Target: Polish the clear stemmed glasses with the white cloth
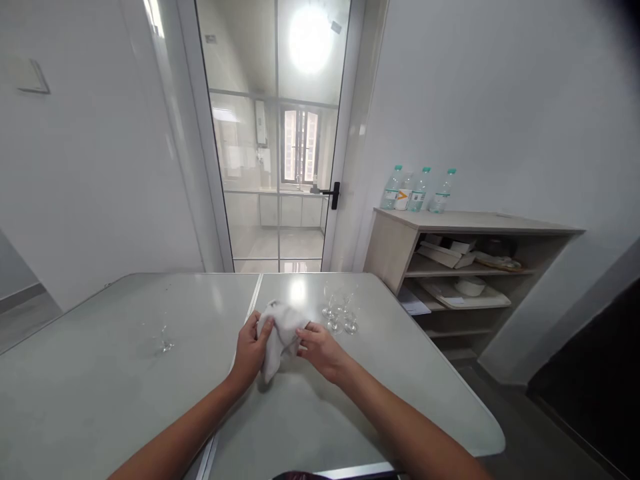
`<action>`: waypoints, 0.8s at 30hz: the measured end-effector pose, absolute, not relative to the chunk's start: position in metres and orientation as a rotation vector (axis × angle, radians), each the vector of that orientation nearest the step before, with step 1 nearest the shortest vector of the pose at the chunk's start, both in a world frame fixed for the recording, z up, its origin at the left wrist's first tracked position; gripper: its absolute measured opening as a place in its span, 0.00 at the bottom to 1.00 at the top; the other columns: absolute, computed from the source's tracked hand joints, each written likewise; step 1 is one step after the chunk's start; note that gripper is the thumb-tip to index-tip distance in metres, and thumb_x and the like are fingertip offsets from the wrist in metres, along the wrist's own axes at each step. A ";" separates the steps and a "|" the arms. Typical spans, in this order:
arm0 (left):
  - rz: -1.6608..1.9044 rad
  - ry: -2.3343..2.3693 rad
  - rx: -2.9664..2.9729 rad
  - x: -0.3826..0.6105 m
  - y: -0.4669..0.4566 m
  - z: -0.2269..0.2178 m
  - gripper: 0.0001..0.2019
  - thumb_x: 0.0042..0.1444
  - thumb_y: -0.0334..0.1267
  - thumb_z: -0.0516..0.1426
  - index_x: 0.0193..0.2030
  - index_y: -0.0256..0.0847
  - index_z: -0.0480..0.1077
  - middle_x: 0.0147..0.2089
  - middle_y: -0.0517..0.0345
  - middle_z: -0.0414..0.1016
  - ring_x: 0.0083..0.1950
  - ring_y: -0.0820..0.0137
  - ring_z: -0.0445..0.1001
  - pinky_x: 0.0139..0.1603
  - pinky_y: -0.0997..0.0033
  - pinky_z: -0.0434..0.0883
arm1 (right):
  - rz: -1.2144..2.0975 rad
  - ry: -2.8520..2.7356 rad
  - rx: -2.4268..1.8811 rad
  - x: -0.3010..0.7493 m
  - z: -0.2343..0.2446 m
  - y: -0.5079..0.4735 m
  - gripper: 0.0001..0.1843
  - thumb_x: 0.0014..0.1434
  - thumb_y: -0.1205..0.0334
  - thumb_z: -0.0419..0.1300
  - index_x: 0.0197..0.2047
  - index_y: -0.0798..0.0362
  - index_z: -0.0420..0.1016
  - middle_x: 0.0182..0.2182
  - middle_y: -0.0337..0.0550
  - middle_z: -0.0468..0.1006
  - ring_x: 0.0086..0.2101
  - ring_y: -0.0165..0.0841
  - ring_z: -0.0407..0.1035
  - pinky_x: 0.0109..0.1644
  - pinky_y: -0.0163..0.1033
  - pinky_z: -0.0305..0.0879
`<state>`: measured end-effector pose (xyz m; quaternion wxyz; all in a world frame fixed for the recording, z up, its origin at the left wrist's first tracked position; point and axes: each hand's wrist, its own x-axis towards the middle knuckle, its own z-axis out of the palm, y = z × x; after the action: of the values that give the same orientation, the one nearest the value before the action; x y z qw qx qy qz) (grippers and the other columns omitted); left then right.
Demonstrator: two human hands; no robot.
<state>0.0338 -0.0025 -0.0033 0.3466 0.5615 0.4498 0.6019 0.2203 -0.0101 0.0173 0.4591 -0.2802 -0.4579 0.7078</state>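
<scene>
A white cloth (285, 327) is bunched up between my two hands, above the middle of the table. My left hand (250, 343) is closed on its left side, thumb lying over the front. At the cloth's right edge, the fingers of my right hand (316, 343) pinch the fabric. Whether something is wrapped inside the folds cannot be made out. Just beyond my right hand stands a group of several clear stemmed glasses (341, 313). Another clear glass (165, 341) is on the table to the left; its outline is faint.
The pale glossy table (400, 373) has a metal seam (254, 293) running through it. Behind it is a glass door (280, 167) with a black handle (335, 195). To the right, a wooden shelf unit (475, 220) carries several plastic bottles (419, 192) on top.
</scene>
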 end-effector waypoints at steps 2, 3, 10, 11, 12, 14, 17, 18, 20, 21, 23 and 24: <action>1.518 1.199 1.536 0.034 -0.001 -0.003 0.20 0.62 0.55 0.59 0.31 0.43 0.61 0.27 0.66 0.60 0.29 0.72 0.61 0.29 0.76 0.62 | 1.691 -1.076 -0.684 0.218 0.011 -0.008 0.19 0.54 0.51 0.70 0.43 0.54 0.78 0.42 0.48 0.83 0.41 0.40 0.77 0.45 0.40 0.69; 1.495 1.221 1.575 0.035 0.000 -0.003 0.20 0.61 0.55 0.59 0.30 0.43 0.60 0.26 0.66 0.59 0.28 0.72 0.60 0.29 0.75 0.61 | 1.642 -1.041 -0.688 0.217 0.009 -0.006 0.18 0.54 0.51 0.69 0.43 0.54 0.78 0.41 0.47 0.83 0.40 0.40 0.77 0.44 0.40 0.70; 1.401 1.370 1.819 0.032 -0.003 0.000 0.16 0.64 0.53 0.56 0.33 0.45 0.59 0.24 0.68 0.58 0.25 0.72 0.59 0.29 0.73 0.57 | 1.331 -0.945 -0.798 0.223 0.006 0.004 0.22 0.53 0.49 0.70 0.48 0.50 0.74 0.35 0.40 0.81 0.35 0.36 0.75 0.39 0.38 0.70; 1.398 1.394 1.878 0.030 -0.004 0.003 0.15 0.65 0.51 0.56 0.34 0.45 0.60 0.24 0.68 0.60 0.25 0.72 0.61 0.30 0.72 0.58 | 1.318 -0.954 -0.810 0.223 0.006 0.004 0.22 0.53 0.49 0.70 0.47 0.50 0.73 0.34 0.39 0.81 0.34 0.36 0.74 0.39 0.38 0.70; 1.400 1.418 1.939 0.028 -0.005 0.008 0.13 0.65 0.50 0.56 0.36 0.45 0.61 0.26 0.67 0.63 0.25 0.71 0.62 0.31 0.72 0.60 | 1.317 -0.964 -0.816 0.223 0.006 0.004 0.20 0.54 0.49 0.70 0.45 0.50 0.74 0.34 0.38 0.80 0.34 0.35 0.74 0.40 0.37 0.69; 1.446 1.475 2.057 0.019 -0.005 0.020 0.11 0.65 0.49 0.56 0.38 0.46 0.62 0.28 0.65 0.67 0.26 0.71 0.66 0.33 0.71 0.63 | 1.341 -0.991 -0.818 0.223 0.006 0.003 0.18 0.55 0.48 0.69 0.40 0.52 0.74 0.33 0.39 0.80 0.34 0.35 0.73 0.40 0.37 0.69; 1.745 1.688 2.133 -0.010 -0.002 0.044 0.10 0.64 0.46 0.58 0.37 0.45 0.65 0.31 0.61 0.70 0.31 0.67 0.69 0.39 0.67 0.67 | 1.350 -1.005 -0.857 0.223 0.004 0.002 0.18 0.55 0.46 0.68 0.36 0.52 0.74 0.32 0.40 0.79 0.34 0.36 0.73 0.39 0.37 0.68; 1.882 1.777 2.124 -0.023 -0.001 0.053 0.09 0.64 0.46 0.58 0.37 0.44 0.66 0.33 0.57 0.72 0.35 0.64 0.71 0.44 0.64 0.68 | 1.338 -1.000 -0.878 0.222 0.003 0.002 0.18 0.55 0.46 0.68 0.36 0.52 0.74 0.32 0.40 0.79 0.34 0.36 0.72 0.38 0.37 0.67; 2.090 2.002 2.069 -0.053 0.001 0.070 0.09 0.62 0.45 0.59 0.41 0.42 0.70 0.42 0.49 0.74 0.49 0.55 0.73 0.58 0.53 0.66 | 1.320 -0.989 -0.903 0.222 0.000 0.003 0.17 0.55 0.47 0.68 0.36 0.52 0.74 0.32 0.39 0.78 0.34 0.35 0.72 0.38 0.36 0.66; 2.152 2.146 1.995 -0.068 0.002 0.076 0.11 0.62 0.45 0.60 0.44 0.41 0.72 0.49 0.44 0.74 0.56 0.51 0.71 0.64 0.47 0.61 | 1.318 -0.989 -0.906 0.222 -0.002 0.003 0.17 0.55 0.47 0.68 0.36 0.52 0.74 0.31 0.39 0.77 0.34 0.35 0.71 0.38 0.35 0.66; 2.215 2.426 1.789 -0.094 0.003 0.084 0.18 0.61 0.49 0.60 0.52 0.40 0.73 0.63 0.38 0.67 0.66 0.44 0.63 0.68 0.40 0.54 | 1.320 -0.999 -0.912 0.222 -0.005 0.004 0.17 0.55 0.47 0.68 0.36 0.52 0.74 0.31 0.38 0.76 0.33 0.33 0.70 0.38 0.34 0.65; 2.193 2.531 1.716 -0.105 0.004 0.085 0.23 0.60 0.51 0.61 0.57 0.40 0.72 0.67 0.36 0.62 0.68 0.42 0.60 0.68 0.39 0.54 | 1.322 -1.004 -0.914 0.221 -0.006 0.005 0.16 0.56 0.48 0.68 0.36 0.52 0.74 0.31 0.37 0.75 0.33 0.33 0.70 0.38 0.34 0.65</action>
<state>-0.1047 0.0040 0.0851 -0.3057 0.4341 0.6404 0.5550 0.2213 0.0046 -0.0058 0.5836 -0.3918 -0.4302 0.5664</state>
